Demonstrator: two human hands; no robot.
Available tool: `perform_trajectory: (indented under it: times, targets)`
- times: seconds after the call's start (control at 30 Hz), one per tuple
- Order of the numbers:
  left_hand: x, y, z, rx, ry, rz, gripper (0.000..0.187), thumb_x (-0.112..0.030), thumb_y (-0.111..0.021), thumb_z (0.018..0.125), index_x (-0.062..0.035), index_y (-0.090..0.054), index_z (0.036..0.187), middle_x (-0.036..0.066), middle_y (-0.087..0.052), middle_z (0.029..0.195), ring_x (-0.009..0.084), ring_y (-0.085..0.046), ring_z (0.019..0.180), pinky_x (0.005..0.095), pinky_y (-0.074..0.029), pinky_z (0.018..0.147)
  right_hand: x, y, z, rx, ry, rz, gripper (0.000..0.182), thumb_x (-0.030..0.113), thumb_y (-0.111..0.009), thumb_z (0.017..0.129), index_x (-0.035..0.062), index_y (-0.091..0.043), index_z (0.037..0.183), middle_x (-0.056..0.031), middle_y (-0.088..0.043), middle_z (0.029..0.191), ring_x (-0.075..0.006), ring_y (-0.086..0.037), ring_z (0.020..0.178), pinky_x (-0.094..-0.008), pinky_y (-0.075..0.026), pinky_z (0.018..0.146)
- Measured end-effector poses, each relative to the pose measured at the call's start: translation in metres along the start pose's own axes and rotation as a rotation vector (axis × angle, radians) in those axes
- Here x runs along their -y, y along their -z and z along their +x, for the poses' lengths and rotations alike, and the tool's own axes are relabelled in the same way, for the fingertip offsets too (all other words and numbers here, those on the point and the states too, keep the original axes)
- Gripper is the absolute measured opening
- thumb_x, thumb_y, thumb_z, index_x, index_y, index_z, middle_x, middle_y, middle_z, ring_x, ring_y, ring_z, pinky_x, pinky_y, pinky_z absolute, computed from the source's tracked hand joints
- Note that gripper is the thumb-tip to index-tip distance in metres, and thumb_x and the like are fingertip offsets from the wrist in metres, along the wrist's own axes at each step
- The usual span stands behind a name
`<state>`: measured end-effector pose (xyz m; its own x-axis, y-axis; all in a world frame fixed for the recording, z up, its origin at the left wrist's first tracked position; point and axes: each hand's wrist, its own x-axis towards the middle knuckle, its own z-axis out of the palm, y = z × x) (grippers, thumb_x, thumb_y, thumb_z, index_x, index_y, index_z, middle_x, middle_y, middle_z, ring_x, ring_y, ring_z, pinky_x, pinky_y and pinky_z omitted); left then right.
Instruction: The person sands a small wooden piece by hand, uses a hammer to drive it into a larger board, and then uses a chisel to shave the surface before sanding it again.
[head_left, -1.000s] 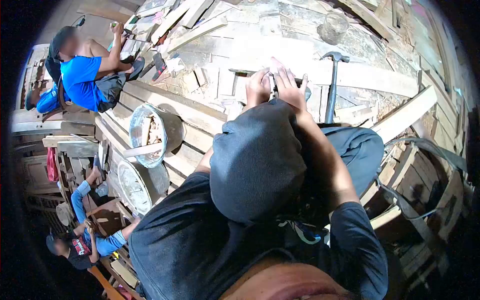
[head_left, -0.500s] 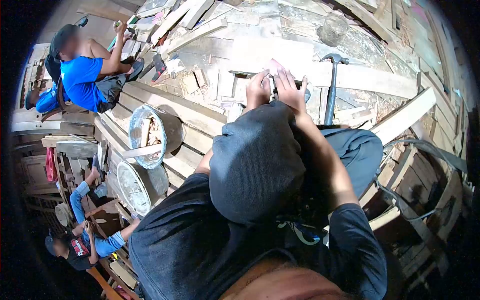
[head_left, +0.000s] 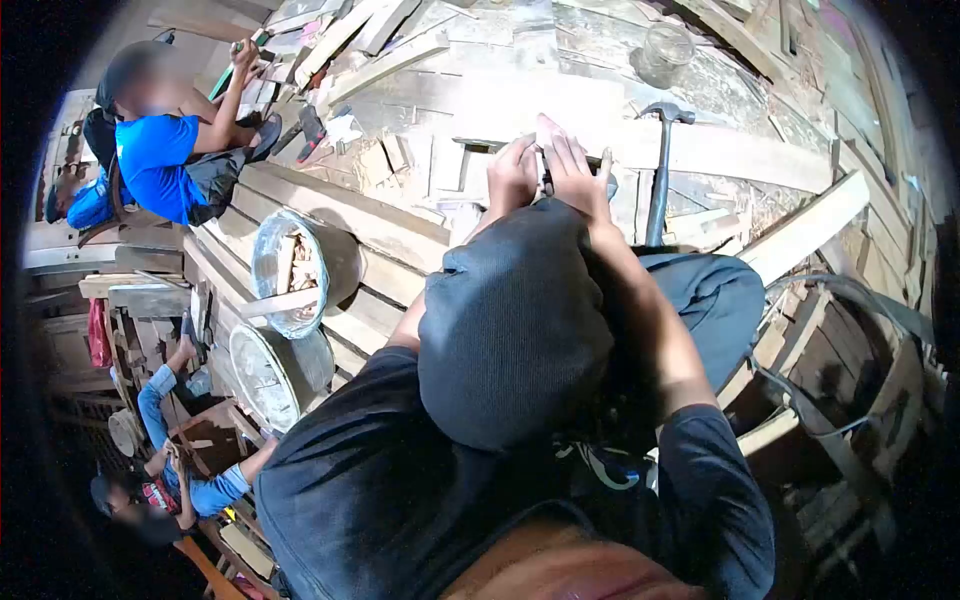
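Note:
My left hand point(head_left: 512, 178) is at the near edge of a pale wooden board point(head_left: 700, 150), its fingers bent and pressed together. What they grip, if anything, is hidden. Close beside it, my right hand point(head_left: 578, 182) lies with fingers stretched forward over the same edge, the fingertips washed out by bright light. A small dark thing between the two hands is too covered to name. To the right of my right hand, a claw hammer point(head_left: 659, 185) with a dark handle lies with its head away from me. A dark hood point(head_left: 515, 320) blocks the view nearer to my body.
Left of me stand a bucket point(head_left: 345, 268) holding wood pieces and a second bucket point(head_left: 312, 365). A clear jar point(head_left: 668, 45) sits at the back. Planks and offcuts lie around. A person in blue point(head_left: 160, 165) and another person point(head_left: 165, 495) sit to the left.
My right hand's fingers reach slightly farther forward than before, while my left hand stays nearly in place. The surroundings have shifted slightly left in view. The hammer still lies on the wood.

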<state>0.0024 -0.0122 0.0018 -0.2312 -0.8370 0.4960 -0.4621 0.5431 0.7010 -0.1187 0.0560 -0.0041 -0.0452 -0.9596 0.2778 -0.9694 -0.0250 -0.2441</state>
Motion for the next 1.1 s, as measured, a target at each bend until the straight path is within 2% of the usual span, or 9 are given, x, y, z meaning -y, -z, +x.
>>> perform_trajectory:
  times: [0.13, 0.37, 0.43, 0.5, 0.53, 0.7, 0.8, 0.9, 1.1]
  targets:
    - [-0.003, 0.004, -0.010, 0.046, 0.112, 0.008, 0.022, -0.001, -0.058, 0.089, -0.0009, -0.070, 0.107, 0.023, -0.071, 0.096, 0.0399, -0.069, 0.092, 0.0439, -0.054, 0.082, 0.002, -0.003, 0.000, -0.062, -0.010, 0.003, 0.047, 0.032, -0.048, 0.094, 0.0108, -0.058, 0.135, -0.0059, -0.050, 0.150, -0.0188, -0.042, 0.142, -0.0738, -0.018, 0.112]
    - [0.003, 0.004, -0.011, 0.090, 0.099, 0.041, 0.025, -0.002, -0.059, 0.088, -0.0032, -0.071, 0.110, 0.024, -0.071, 0.096, 0.0398, -0.070, 0.094, 0.0426, -0.054, 0.085, 0.001, 0.003, -0.001, -0.095, 0.009, 0.048, 0.052, 0.038, -0.049, 0.093, 0.0095, -0.057, 0.136, -0.0073, -0.050, 0.150, -0.0207, -0.042, 0.143, -0.0741, -0.018, 0.111]
    - [0.003, 0.002, -0.009, 0.084, 0.176, 0.081, 0.024, -0.004, -0.060, 0.088, -0.0035, -0.072, 0.108, 0.023, -0.071, 0.099, 0.0379, -0.070, 0.094, 0.0427, -0.054, 0.085, -0.001, 0.000, 0.003, -0.142, 0.022, 0.012, 0.050, 0.038, -0.048, 0.094, 0.0089, -0.058, 0.134, -0.0087, -0.050, 0.150, -0.0216, -0.043, 0.142, -0.0746, -0.019, 0.110]
    - [0.012, -0.004, 0.001, 0.052, 0.033, 0.118, 0.023, -0.006, -0.064, 0.089, -0.0043, -0.072, 0.110, 0.021, -0.073, 0.100, 0.0349, -0.071, 0.093, 0.0375, -0.054, 0.084, 0.001, -0.006, -0.002, -0.144, 0.006, 0.054, 0.050, 0.038, -0.048, 0.094, 0.0086, -0.059, 0.134, -0.0091, -0.050, 0.150, -0.0218, -0.043, 0.142, -0.0748, -0.019, 0.110]
    - [-0.002, -0.002, 0.002, 0.066, 0.192, 0.100, 0.024, -0.007, -0.064, 0.089, -0.0045, -0.072, 0.111, 0.022, -0.072, 0.100, 0.0359, -0.071, 0.094, 0.0374, -0.054, 0.084, 0.004, -0.008, -0.006, -0.132, 0.012, 0.050, 0.050, 0.038, -0.048, 0.094, 0.0087, -0.059, 0.134, -0.0092, -0.050, 0.150, -0.0217, -0.043, 0.142, -0.0748, -0.019, 0.110]
    - [-0.008, 0.008, -0.009, 0.091, 0.154, 0.100, 0.023, -0.007, -0.064, 0.090, -0.0018, -0.071, 0.111, 0.023, -0.072, 0.100, 0.0360, -0.070, 0.093, 0.0402, -0.054, 0.085, -0.004, -0.008, 0.000, -0.214, 0.043, -0.017, 0.045, 0.035, -0.047, 0.095, 0.0094, -0.061, 0.130, -0.0083, -0.055, 0.145, -0.0207, -0.047, 0.139, -0.0746, -0.021, 0.109]
    - [-0.001, 0.003, -0.002, 0.106, 0.185, 0.086, 0.023, -0.007, -0.065, 0.090, -0.0027, -0.071, 0.111, 0.022, -0.072, 0.102, 0.0367, -0.069, 0.096, 0.0409, -0.053, 0.086, 0.001, -0.003, -0.002, -0.217, 0.031, -0.006, 0.044, 0.034, -0.047, 0.094, 0.0102, -0.061, 0.129, -0.0074, -0.056, 0.144, -0.0208, -0.048, 0.138, -0.0741, -0.024, 0.109]
    - [-0.009, 0.000, 0.000, 0.102, 0.210, 0.042, 0.024, -0.006, -0.064, 0.090, -0.0033, -0.071, 0.112, 0.022, -0.071, 0.105, 0.0370, -0.069, 0.098, 0.0408, -0.053, 0.086, -0.003, 0.003, -0.002, -0.032, 0.053, -0.009, 0.057, 0.038, -0.050, 0.093, 0.0071, -0.052, 0.140, -0.0118, -0.044, 0.154, -0.0264, -0.038, 0.145, -0.0767, -0.020, 0.108]
    - [-0.007, 0.002, -0.001, 0.066, 0.170, 0.085, 0.024, -0.006, -0.063, 0.090, -0.0036, -0.071, 0.113, 0.021, -0.072, 0.106, 0.0354, -0.069, 0.100, 0.0383, -0.052, 0.089, 0.000, -0.001, -0.002, -0.127, 0.024, 0.003, 0.049, 0.036, -0.051, 0.092, 0.0107, -0.058, 0.133, -0.0084, -0.051, 0.148, -0.0207, -0.045, 0.140, -0.0735, -0.024, 0.109]
